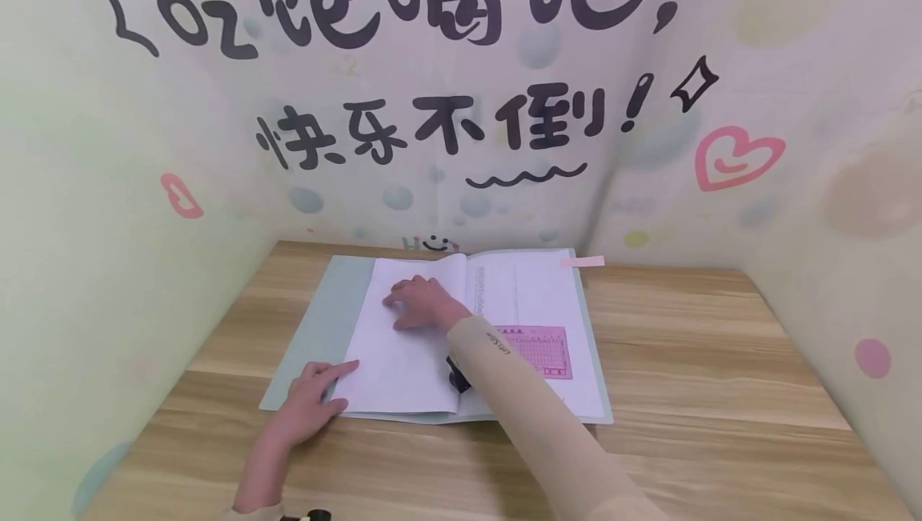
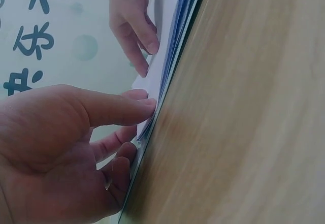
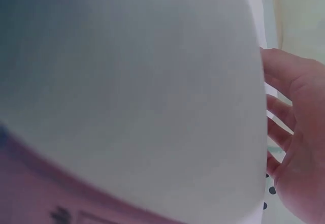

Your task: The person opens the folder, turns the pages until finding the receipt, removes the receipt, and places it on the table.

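Observation:
An open folder with a pale green cover (image 1: 310, 329) lies on the table with paper sheets inside. Across its left side spreads a blank white page (image 1: 403, 373). My right hand (image 1: 421, 302) rests on the upper part of that page, fingers spread and slightly bent. At the lower left corner, my left hand (image 1: 310, 405) touches the page and cover with its thumb and extended fingers. The left wrist view shows the left thumb (image 2: 122, 108) on the sheets' edge. In the right wrist view, a pale sheet (image 3: 152, 92) fills most of the picture and partly hides the right fingertips.
A pink printed form (image 1: 551, 353) lies on the right page, partly behind my right sleeve (image 1: 519, 393). A pink tab (image 1: 587, 262) sticks out at the upper right edge. The wooden table (image 1: 706, 361) meets a wall (image 1: 446, 209) with black lettering behind the folder.

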`<move>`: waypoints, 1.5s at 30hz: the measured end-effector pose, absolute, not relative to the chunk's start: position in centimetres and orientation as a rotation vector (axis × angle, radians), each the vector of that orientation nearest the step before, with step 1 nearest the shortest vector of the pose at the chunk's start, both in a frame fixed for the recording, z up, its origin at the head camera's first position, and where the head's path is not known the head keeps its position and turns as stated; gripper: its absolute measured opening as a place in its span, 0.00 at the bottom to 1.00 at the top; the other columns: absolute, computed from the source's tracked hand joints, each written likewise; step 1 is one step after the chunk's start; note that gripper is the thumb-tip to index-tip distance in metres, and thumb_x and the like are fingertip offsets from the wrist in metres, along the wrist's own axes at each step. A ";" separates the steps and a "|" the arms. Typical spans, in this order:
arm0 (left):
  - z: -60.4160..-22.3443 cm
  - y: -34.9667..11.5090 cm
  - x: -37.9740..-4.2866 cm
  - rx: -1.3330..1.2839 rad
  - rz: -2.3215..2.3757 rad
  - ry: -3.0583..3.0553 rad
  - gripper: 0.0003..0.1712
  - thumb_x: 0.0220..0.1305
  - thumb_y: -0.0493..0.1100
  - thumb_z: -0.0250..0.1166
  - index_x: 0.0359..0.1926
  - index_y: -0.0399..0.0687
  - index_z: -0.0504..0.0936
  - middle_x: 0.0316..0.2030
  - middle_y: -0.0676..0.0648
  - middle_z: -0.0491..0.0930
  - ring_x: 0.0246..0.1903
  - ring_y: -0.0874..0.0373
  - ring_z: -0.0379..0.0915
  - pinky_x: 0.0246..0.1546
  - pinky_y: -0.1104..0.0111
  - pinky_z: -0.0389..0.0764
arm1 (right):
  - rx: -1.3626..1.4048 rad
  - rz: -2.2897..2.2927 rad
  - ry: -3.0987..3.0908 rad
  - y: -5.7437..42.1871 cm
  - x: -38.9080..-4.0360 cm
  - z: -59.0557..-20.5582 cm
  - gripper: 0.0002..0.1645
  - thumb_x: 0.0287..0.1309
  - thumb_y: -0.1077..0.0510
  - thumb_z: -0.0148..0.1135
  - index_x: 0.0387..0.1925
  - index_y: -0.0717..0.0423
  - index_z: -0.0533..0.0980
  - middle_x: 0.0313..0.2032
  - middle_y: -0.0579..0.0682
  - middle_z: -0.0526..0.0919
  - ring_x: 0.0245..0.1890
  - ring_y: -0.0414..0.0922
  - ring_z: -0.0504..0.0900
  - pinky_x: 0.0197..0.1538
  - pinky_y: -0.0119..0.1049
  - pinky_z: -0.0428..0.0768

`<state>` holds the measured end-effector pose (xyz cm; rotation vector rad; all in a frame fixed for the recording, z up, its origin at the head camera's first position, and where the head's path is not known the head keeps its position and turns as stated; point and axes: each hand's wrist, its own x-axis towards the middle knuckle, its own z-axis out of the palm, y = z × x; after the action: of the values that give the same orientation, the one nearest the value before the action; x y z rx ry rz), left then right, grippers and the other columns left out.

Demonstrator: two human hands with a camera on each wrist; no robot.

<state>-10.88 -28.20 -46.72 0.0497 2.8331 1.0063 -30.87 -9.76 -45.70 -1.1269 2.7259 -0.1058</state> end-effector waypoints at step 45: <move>-46.8 -27.7 -11.0 -0.007 0.955 2.855 0.32 0.60 0.40 0.67 0.66 0.50 0.73 0.57 0.33 0.67 0.55 0.37 0.65 0.54 0.47 0.67 | -0.769 -1.220 2.729 3.4 -25.5 -38.7 0.26 0.65 0.52 0.63 0.63 0.49 0.74 0.62 0.49 0.78 0.60 0.52 0.78 0.63 0.48 0.75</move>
<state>-11.04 -27.70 -46.78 -0.0074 2.8548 0.9553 -25.52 3.40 -38.74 -0.7693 2.7288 -1.2199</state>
